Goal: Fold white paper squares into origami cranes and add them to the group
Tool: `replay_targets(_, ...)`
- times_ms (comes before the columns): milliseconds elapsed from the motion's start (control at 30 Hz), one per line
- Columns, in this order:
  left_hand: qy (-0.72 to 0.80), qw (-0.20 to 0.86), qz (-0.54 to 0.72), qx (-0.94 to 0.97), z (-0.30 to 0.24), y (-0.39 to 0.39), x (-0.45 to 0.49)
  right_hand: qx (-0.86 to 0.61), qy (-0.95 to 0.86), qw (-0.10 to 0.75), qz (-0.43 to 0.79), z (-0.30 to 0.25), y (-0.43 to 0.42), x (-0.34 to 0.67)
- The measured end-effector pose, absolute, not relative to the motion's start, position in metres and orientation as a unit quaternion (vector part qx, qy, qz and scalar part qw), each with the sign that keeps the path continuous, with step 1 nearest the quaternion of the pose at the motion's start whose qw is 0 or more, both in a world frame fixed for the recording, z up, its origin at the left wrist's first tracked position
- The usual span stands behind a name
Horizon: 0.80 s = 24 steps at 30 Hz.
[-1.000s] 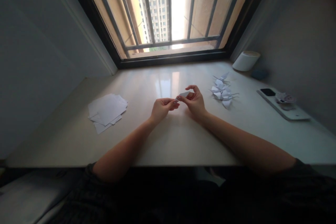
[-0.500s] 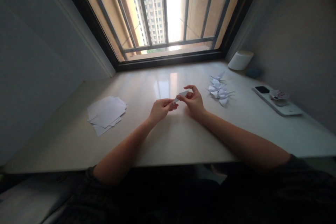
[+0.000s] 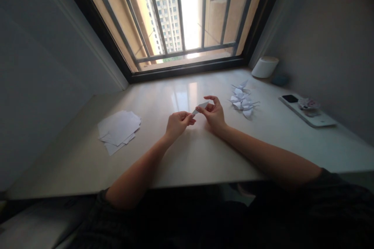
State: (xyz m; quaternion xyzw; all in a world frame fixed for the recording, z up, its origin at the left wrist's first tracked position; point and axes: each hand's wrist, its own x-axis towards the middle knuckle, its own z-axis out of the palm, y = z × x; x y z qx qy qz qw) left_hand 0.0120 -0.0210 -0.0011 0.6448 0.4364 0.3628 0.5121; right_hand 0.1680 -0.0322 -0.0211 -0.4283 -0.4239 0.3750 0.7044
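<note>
A small folded piece of white paper [image 3: 201, 107] is held just above the middle of the pale table [image 3: 189, 155]. My left hand [image 3: 177, 122] pinches its near left tip with fingers curled. My right hand [image 3: 214, 113] pinches the paper's right part between thumb and fingertips, with the index finger arched over it. Both forearms rest on the table.
A loose stack of white paper sheets [image 3: 118, 130] lies at the left. Several folded paper cranes [image 3: 242, 99] lie to the right of my hands. Further right are a phone [image 3: 305, 111] with a small object on it, a white cylinder [image 3: 264, 67] and the barred window behind.
My hands keep the same hold on the folded paper. The view has tilted slightly, shifting everything a little left and down.
</note>
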Motion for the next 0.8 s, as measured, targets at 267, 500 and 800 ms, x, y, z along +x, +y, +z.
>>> replay_targets(267, 0.440, 0.484, 0.358, 0.666, 0.000, -0.023, 0.010, -0.445, -0.469, 0.690, 0.327, -0.022, -0.034, 0.166)
replay_targets(500, 0.431, 0.490, 0.370, 0.662, 0.005, -0.027, 0.010, -0.447, -0.474, 0.690, 0.315, -0.020, -0.035, 0.167)
replay_targets(800, 0.427, 0.435, 0.401, 0.684, 0.003, -0.023, 0.007, -0.400, -0.591, 0.609, 0.346, -0.020, -0.037, 0.171)
